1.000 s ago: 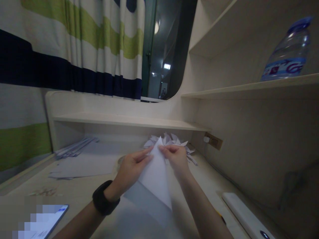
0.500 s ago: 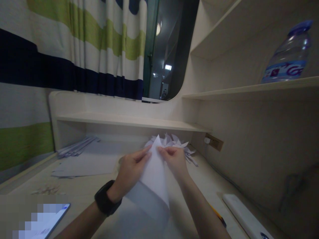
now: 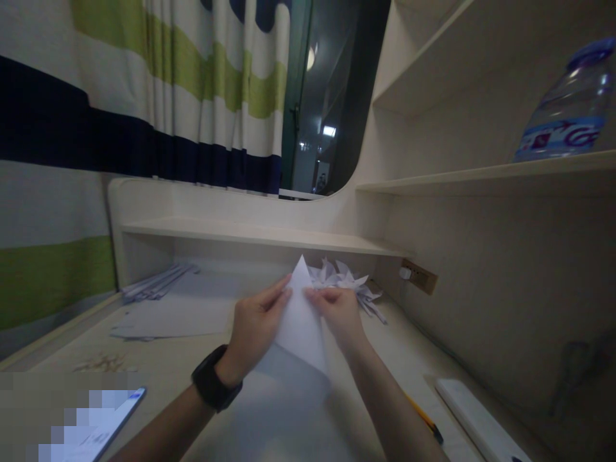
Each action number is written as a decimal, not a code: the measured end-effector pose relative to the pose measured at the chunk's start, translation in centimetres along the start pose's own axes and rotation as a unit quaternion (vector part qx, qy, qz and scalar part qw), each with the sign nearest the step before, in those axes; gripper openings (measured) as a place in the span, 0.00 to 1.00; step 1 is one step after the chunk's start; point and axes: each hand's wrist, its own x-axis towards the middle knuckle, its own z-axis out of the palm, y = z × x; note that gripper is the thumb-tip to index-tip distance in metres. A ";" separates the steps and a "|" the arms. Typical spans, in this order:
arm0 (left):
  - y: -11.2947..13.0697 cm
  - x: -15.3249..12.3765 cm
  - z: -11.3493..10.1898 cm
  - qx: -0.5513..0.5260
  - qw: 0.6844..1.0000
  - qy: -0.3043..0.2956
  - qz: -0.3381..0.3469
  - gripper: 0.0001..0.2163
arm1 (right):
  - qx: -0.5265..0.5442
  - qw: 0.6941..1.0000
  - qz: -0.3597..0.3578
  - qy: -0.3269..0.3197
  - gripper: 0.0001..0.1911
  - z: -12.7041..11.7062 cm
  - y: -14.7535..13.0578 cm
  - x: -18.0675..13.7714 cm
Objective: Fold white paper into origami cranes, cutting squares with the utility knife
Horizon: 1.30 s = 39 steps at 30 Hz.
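I hold a white sheet of paper (image 3: 301,321) folded to a point that aims up and away from me. My left hand (image 3: 255,327), with a black watch on its wrist, pinches the left edge near the tip. My right hand (image 3: 337,311) pinches the right edge at the same height. The paper's lower end hangs just above the desk (image 3: 158,366). Behind the tip lies a pile of folded white paper shapes (image 3: 349,282).
Flat sheets (image 3: 178,317) and a stack of paper (image 3: 156,289) lie at the back left under a low shelf (image 3: 260,234). A phone (image 3: 103,427) sits at the near left. At the right are a yellow pencil (image 3: 423,417), a white case (image 3: 481,423), a wall socket (image 3: 418,274) and a water bottle (image 3: 568,109) on a shelf.
Both hands have drawn closer together on the paper and lifted it slightly, so the point stands taller and narrower. The view has shifted a little to the left.
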 end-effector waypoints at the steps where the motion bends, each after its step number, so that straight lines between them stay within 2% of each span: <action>1: 0.0 0.0 0.0 0.002 1.000 0.003 0.000 0.13 | 0.004 1.000 0.000 -0.003 0.21 0.0 0.0 0.0; 5: 0.4 0.2 -0.3 -0.009 1.000 0.007 -0.005 0.13 | 0.012 1.000 0.013 -0.014 0.20 0.0 -0.1 0.0; 15: 1.2 0.6 -0.8 -0.099 0.993 0.000 -0.071 0.15 | 0.024 0.999 0.028 -0.026 0.20 0.0 -0.4 -0.2; 20: 1.2 0.9 -1.1 -0.105 0.990 0.019 -0.088 0.16 | 0.025 0.998 0.022 -0.054 0.21 -0.1 -0.4 -0.2; 34: 1.4 1.4 -1.7 -0.133 0.984 0.045 -0.110 0.18 | 0.016 0.997 0.020 -0.067 0.19 0.0 -0.4 -0.2; 39: 1.1 2.2 -2.4 -0.202 0.968 -0.012 -0.150 0.24 | 0.030 0.997 0.037 -0.066 0.17 -0.4 -0.4 -0.1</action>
